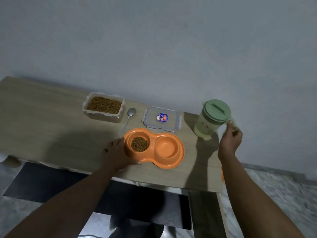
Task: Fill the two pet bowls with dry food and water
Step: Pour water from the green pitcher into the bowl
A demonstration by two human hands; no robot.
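An orange double pet bowl (152, 138) sits near the table's front edge. Its left cup holds brown dry food (139, 143); its right cup (166, 147) looks empty. My left hand (118, 152) holds the bowl's left end, thumb along the front rim. To the right, a pale green jug (208, 121) with a green lid is tilted and its base looks lifted off the table. My right hand (230, 140) grips the jug's handle.
A clear container full of dry food (103, 106) stands open at the back. A metal spoon (129, 116) lies beside it, then the container's clear lid (162, 120). The wooden table (42, 121) meets a grey wall behind; its right edge is near the jug.
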